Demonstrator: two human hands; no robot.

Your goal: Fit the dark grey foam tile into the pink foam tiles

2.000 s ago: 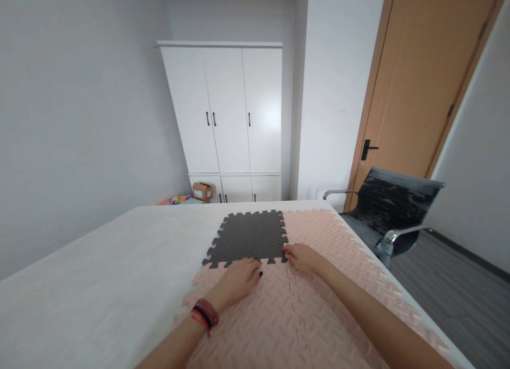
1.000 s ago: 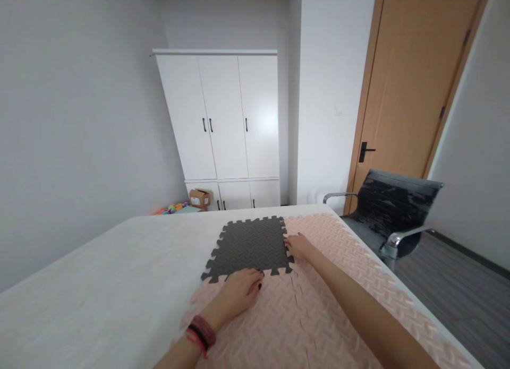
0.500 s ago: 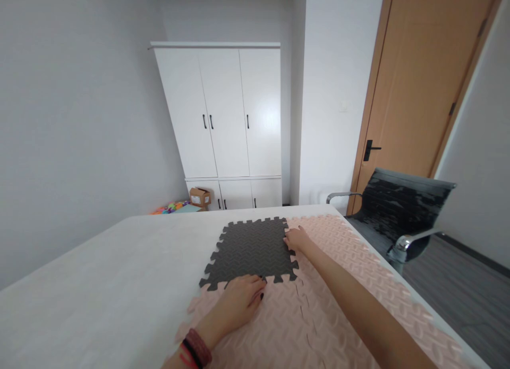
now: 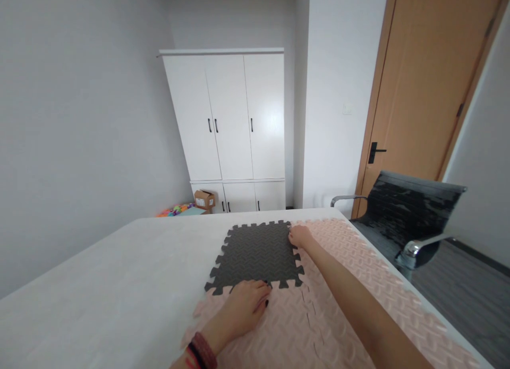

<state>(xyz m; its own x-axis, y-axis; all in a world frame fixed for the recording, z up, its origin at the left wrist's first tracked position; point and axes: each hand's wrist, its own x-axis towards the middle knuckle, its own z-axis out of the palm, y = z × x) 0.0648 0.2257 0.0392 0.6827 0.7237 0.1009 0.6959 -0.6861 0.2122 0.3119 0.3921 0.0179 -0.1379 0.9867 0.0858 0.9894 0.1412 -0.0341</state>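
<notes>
No readable text anywhere. White label on the cardboard box (image 4: 204,199) at 11 o'clock, by the wardrobe (image 4: 229,125), too small to make out. No brand visible on mats, chair or door.

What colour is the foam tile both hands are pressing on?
Dark grey foam tile, herringbone-textured, seen in the head view.

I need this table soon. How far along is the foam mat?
Done: pink tiles lie joined along the table's right side. In hand: the left hand and right hand press the dark tile's seams. Left: the table's left side is bare.
</notes>
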